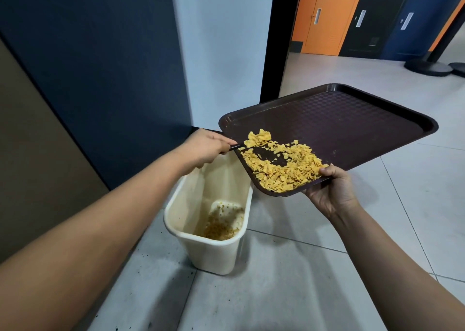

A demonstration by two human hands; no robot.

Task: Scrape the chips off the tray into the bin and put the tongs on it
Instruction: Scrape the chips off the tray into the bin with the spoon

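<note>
A dark brown tray (339, 122) is held tilted above a cream bin (214, 252), its low near corner over the bin's mouth. A heap of yellow chips (284, 164) lies at that low corner. My right hand (332, 192) grips the tray's near edge from below, thumb on top beside the chips. My left hand (203, 147) is closed around the black tongs (261, 154), whose tips rest on the tray among the chips. Only a short stretch of the tongs shows past my fingers. Crumbs lie at the bottom of the bin.
The bin stands on a grey tiled floor against a dark blue wall panel (100, 66). A black door frame (279, 41) rises behind the tray. Orange and dark doors and round black post bases (427, 66) are far back right.
</note>
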